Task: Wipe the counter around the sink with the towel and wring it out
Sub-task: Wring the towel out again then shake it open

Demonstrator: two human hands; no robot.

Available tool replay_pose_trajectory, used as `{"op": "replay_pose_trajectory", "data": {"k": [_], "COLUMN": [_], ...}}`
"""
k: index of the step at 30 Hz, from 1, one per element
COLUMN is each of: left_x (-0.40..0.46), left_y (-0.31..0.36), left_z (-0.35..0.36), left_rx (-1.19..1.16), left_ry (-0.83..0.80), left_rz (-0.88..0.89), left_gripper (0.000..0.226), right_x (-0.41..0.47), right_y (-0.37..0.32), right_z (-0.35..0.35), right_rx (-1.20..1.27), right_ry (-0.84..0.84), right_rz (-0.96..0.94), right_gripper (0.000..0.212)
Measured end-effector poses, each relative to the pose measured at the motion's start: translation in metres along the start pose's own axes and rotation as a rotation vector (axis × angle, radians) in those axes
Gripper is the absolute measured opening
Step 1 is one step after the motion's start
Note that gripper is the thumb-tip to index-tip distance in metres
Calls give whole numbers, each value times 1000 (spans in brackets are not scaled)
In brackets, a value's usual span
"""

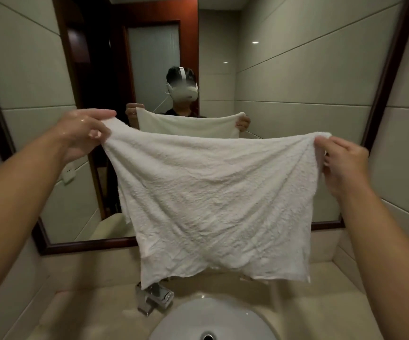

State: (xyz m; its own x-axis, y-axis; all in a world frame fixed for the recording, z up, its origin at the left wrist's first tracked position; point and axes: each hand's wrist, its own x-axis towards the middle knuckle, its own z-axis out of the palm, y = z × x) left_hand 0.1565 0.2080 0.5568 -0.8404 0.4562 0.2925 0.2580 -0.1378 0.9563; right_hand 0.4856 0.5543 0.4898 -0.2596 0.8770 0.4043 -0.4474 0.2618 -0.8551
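Both grips pinching towel (208,197) top corners, left hand (83,133) and right hand (343,163) well apart, long axis stretched straight between them, cloth hanging below over sink (213,320) and worktop (76,312); wringing likely needs hands brought together first.

Both arms reach out in front, held up high. The left hand (80,133) looks wet, and its fingers pinch. The right hand (343,163) pinches too, its fingers curled. The hands are far apart.
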Motion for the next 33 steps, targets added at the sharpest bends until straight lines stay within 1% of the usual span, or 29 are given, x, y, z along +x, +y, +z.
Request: {"op": "replay_pose_trajectory", "data": {"k": [1, 2, 3, 4, 5, 6, 7, 8, 10, 11, 13, 14, 15, 16, 18, 20, 22, 24, 25, 27, 28, 30, 32, 33], "left_x": [-3, -6, -8, -8, -7, -6, -7, -7, -8, -11, -18, -22, -25, -28, -33, -36, -42, -49, -53, -61, -65, -73, -78, -78], "left_y": [1, 1, -1, -4, -7, -11, -15, -19, -27, -29, -32, -32, -32, -32, -31, -28, -23, -22, -22, -22, -23, -21, -18, -18], "left_z": [3, 7, 10, 14, 17, 20, 23, 25, 30, 34, 46, 54, 62, 72, 93, 113, 133, 150, 157, 167, 170, 170, 164, 161], "left_rx": [23, 118, 298, 547, 813, 1022, 1136, 1164, 1114, 1029, 730, 592, 512, 466, 422, 378, 356, 371, 386, 418, 435, 474, 537, 573], "left_ry": [-53, -82, -74, -28, 35, 92, 117, 120, 90, 55, -16, -28, -33, -36, -47, -89, -169, -242, -270, -313, -349, -458, -545, -556], "left_rz": [9, 33, 76, 139, 223, 317, 379, 397, 311, 221, 34, -32, -65, -70, -49, -47, -45, -45, -37, 17, 58, 148, 194, 212], "left_gripper": [55, 62, 65, 61, 52, 39, 27, 21, 22, 24, 26, 25, 24, 22, 13, 22, 18, 12, 15, 24, 24, 18, 37, 40], "right_x": [0, 0, 0, 0, -1, -1, -2, -2, -2, -1, 1, -1, -3, -5, -15, -28, -45, -61, -69, -81, -85, -90, -92, -93], "right_y": [-1, -1, -2, -3, -4, -5, -6, -6, -5, -4, 0, 1, 3, 6, 10, 13, 12, 9, 6, 0, -3, -8, -13, -16], "right_z": [-4, -7, -9, -10, -10, -10, -9, -9, -9, -9, -6, -3, 3, 9, 26, 48, 71, 94, 105, 123, 130, 141, 147, 149], "right_rx": [-13, -20, -21, -21, -32, -54, -78, -104, -176, -229, -333, -379, -416, -444, -474, -473, -424, -395, -393, -375, -375, -398, -447, -476], "right_ry": [-8, -16, -23, -25, -27, -24, -17, -6, 21, 34, 50, 60, 67, 65, 32, -20, -104, -231, -308, -458, -520, -606, -656, -676], "right_rz": [4, 4, 9, 12, 9, 0, -15, -31, -49, -43, -13, 3, 22, 47, 99, 142, 185, 236, 266, 329, 351, 371, 368, 364], "right_gripper": [28, 33, 36, 38, 38, 36, 32, 28, 21, 25, 35, 35, 34, 31, 18, 11, 22, 29, 35, 50, 62, 78, 86, 87]}}
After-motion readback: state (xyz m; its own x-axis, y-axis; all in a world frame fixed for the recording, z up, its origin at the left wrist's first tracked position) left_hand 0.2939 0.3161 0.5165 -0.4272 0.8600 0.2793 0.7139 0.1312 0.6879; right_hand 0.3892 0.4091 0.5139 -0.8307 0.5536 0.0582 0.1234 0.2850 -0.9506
